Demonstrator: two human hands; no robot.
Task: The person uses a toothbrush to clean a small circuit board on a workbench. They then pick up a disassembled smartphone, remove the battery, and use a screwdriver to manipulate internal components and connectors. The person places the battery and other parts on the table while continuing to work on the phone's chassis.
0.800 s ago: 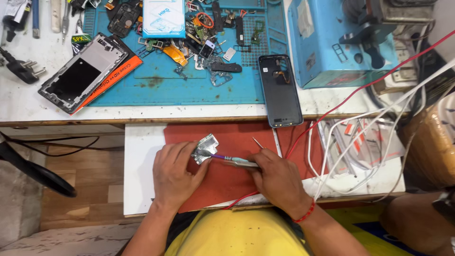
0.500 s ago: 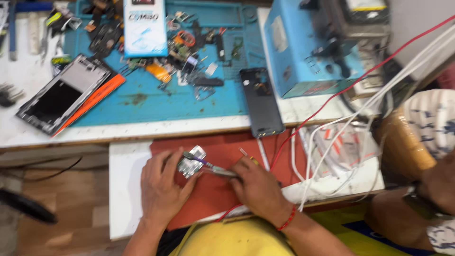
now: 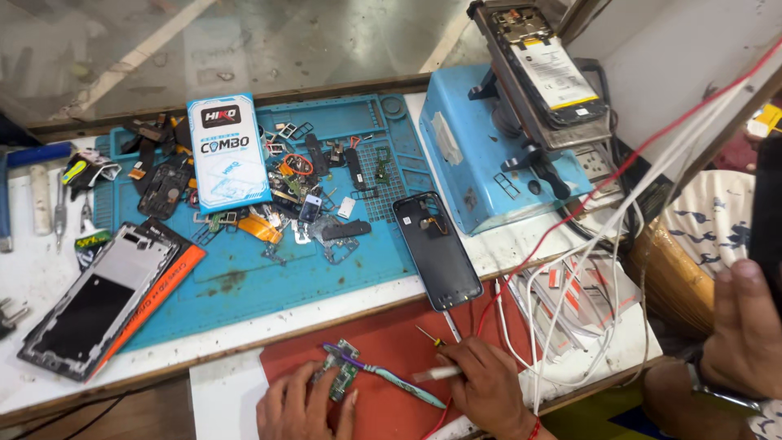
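Head view. Left hand (image 3: pixel 303 406) lies on the red mat (image 3: pixel 391 350) at the near edge of the bench (image 3: pixel 32 269), fingers pressed narrow on a small green circuit board (image 3: pixel 342 377) and pinning it flat. Right hand (image 3: pixel 487 383) sits just beside it on the same mat, fingers closed around the pale handle of a brush (image 3: pixel 383 376); the brush's purple head rests on the board's top edge. A small screwdriver (image 3: pixel 427 336) lies on the mat just above the right hand.

Behind the mat, a black phone back cover (image 3: pixel 436 248) lies across the edge of the blue work mat (image 3: pixel 244 277), which carries scattered small phone parts and a blue-and-white retail box (image 3: pixel 226 151). A phone frame (image 3: pixel 102 297) lies at the left over an orange pack. A blue machine (image 3: pixel 489 155) stands at the right with an opened phone (image 3: pixel 546 69) clamped on top. White and red cables (image 3: pixel 586 269) run down the right side.

Another person's hand (image 3: pixel 745 326) shows at the right edge, well apart from the board.
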